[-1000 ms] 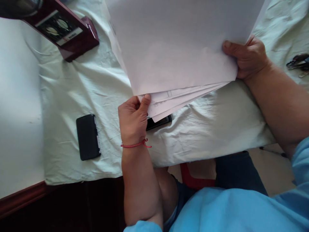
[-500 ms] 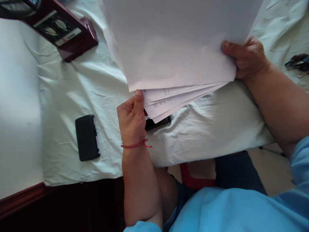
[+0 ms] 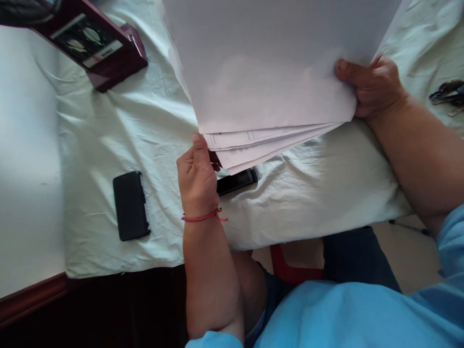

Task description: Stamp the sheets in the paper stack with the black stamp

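A stack of paper sheets [image 3: 275, 72] is held up over the cloth-covered table, its top sheet blank and white. Below the top sheet's near edge, several printed sheets fan out. My left hand [image 3: 198, 176], with a red thread on the wrist, pinches the near left corner of the stack, thumb on top. Gripping the right edge is my right hand [image 3: 379, 87], its thumb over the top sheet and its fingers hidden beneath. Partly behind my left hand and the papers, a black phone-like object [image 3: 239, 181] lies on the cloth.
A pale green cloth [image 3: 311, 198] covers the table. On it at left lies a dark phone [image 3: 130, 206]. A maroon stand [image 3: 116, 63] with a picture panel is at the upper left, beside a white wall [image 3: 29, 169]. Keys [image 3: 449, 94] lie at the far right.
My left hand's thumb has shifted slightly left and up with the stack's corner. The fanned lower sheets have moved up a little, exposing more of the black object. My right hand stays nearly still.
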`<state>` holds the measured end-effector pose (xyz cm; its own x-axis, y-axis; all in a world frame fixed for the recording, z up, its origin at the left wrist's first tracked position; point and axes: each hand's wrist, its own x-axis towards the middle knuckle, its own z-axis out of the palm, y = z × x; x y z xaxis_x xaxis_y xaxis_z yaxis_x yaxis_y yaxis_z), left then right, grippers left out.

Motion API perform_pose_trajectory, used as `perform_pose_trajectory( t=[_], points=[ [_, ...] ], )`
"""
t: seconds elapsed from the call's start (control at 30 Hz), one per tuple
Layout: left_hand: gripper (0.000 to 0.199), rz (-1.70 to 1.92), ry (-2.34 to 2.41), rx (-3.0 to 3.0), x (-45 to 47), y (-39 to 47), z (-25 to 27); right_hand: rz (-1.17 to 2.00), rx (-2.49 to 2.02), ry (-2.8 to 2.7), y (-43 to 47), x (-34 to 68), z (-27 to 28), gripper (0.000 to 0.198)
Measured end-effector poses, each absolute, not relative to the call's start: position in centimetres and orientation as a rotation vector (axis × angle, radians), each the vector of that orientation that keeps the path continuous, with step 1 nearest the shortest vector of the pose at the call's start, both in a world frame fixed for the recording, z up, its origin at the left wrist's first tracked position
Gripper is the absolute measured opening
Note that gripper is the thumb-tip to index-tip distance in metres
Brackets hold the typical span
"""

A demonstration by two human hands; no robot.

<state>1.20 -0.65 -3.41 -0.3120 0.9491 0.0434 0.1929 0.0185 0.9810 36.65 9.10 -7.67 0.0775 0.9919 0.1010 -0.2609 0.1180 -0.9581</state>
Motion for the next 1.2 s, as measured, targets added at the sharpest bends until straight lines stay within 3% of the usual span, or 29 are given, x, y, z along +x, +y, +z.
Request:
perform_pose_trajectory(
  t=[0.47,0.8,1.0,1.2],
  points=[
    [0.072,1.259,1.621,1.324,0.5,-0.6,-3.1,1.175,-0.951,-1.013,8.9,36.5,-7.5,0.060],
    [0.018,1.409,1.451,1.312,0.8,-0.2,-3.4,1.224,-0.896,-1.019,9.0,36.6,-7.5,0.060],
    [0.020,1.497,1.252,1.353,1.2,-0.2,-3.3,1.257,-0.889,-1.010,8.6,36.2,-7.0,0.064],
    [0.017,1.520,1.365,1.345,0.9,-0.1,-3.5,1.221,-0.869,-0.974,8.3,35.7,-6.2,0.090]
  ],
)
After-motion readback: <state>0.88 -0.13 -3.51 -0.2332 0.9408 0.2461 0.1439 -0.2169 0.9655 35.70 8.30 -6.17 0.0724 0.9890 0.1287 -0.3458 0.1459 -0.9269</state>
